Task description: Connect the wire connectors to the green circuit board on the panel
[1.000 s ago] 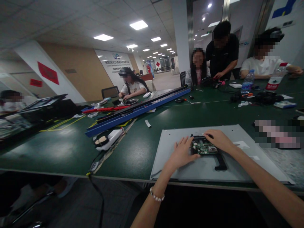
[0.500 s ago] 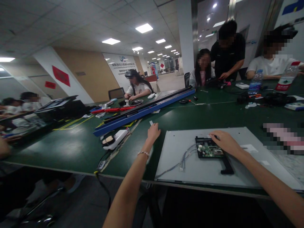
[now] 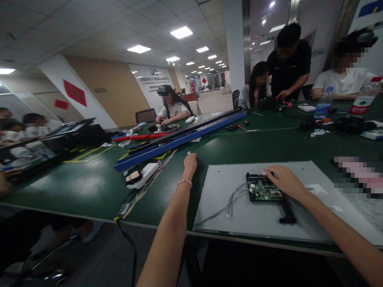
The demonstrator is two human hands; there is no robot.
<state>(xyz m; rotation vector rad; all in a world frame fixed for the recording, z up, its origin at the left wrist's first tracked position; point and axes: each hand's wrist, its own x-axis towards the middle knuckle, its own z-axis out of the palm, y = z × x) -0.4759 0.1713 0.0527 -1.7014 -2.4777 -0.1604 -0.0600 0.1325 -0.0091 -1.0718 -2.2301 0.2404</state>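
My left hand (image 3: 190,163) is closed over the green table, and a small white strip (image 3: 188,153) sticks out past its fingers. A bracelet circles that wrist. To the right, a flat grey panel (image 3: 218,199) lies on the table. On it sits a black bracket (image 3: 289,217) carrying a green circuit board (image 3: 265,191), with a bundle of thin grey wires (image 3: 231,201) running left. My right hand (image 3: 279,178) rests at the board's upper right edge, fingers pinched together; a small whitish bit (image 3: 263,173) shows at the fingertips. What exactly they grip is hidden.
A long blue rail (image 3: 179,139) lies diagonally across the table (image 3: 161,199). Nearby are a white device (image 3: 145,175) with a black cable and red tools (image 3: 137,137). Two bottles (image 3: 324,103) stand far right. Several people sit or stand around the table.
My left hand has shifted slightly left and turned a little, the white strip still in it. My right hand stays at the board's edge. A person across the table has lowered their head.
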